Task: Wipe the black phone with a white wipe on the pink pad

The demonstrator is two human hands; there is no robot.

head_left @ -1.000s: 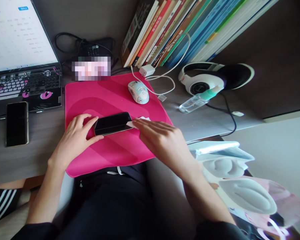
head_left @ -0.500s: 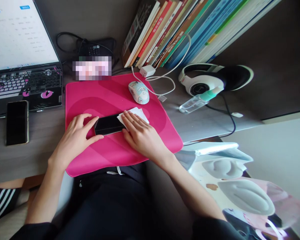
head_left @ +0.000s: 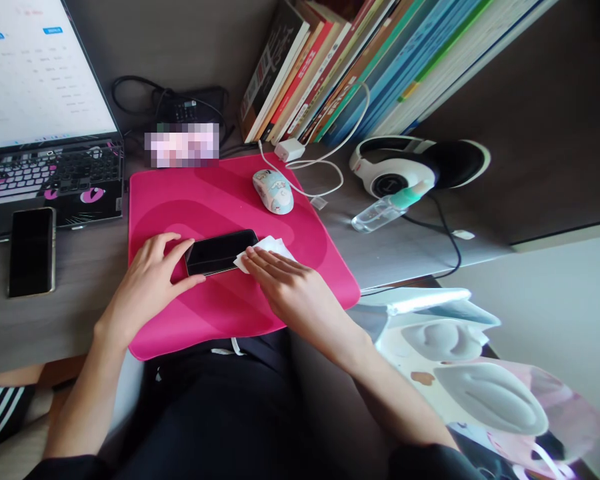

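Note:
A black phone (head_left: 220, 252) lies flat, screen up, on the pink mat (head_left: 200, 190). My left hand (head_left: 153, 273) grips its left end, with the thumb on the near corner and a finger on the far corner. My right hand (head_left: 285, 277) presses a folded white wipe (head_left: 275, 247) onto the phone's right end, its fingers held together over the cloth. Part of the wipe sticks out beyond the fingers.
A patterned mouse (head_left: 273, 192) rests on the mat's far part. To the left are a laptop (head_left: 50, 180) and a second phone (head_left: 32, 252). Books (head_left: 325, 73), a white charger (head_left: 289, 149), headphones (head_left: 390, 167) and a spray bottle (head_left: 380, 212) stand or lie behind and right.
My right hand and the wipe have shifted toward the near right corner of the phone, uncovering more of its far edge. My left hand keeps its hold. The view has shifted slightly.

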